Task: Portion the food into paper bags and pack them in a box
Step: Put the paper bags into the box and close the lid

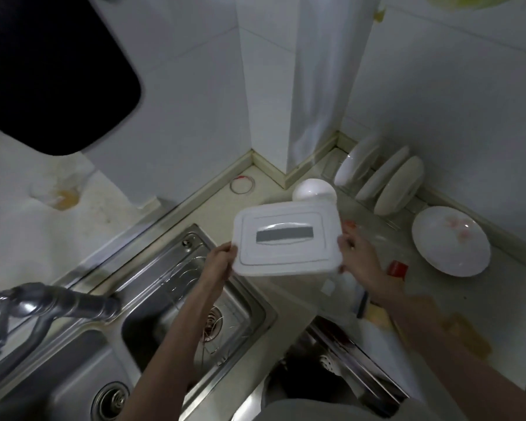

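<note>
A dim kitchen corner with white tiled walls (pixel 189 95) meets a pale desk (pixel 507 268) beside a steel double sink (pixel 164 284). White plates (pixel 392 183) stand on edge near the wall, a shallow bowl (pixel 451 241) next to them. Both hands hold a lidded white box (pixel 286 238) above the desk: left hand (pixel 220 259) grips its left edge, right hand (pixel 359 256) its right.

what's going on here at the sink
A person holds a white lidded plastic box in the air above the counter edge beside the steel sink, the left hand gripping one short side and the right hand the other. The lid is on. White plates stand in a rack behind.
</note>
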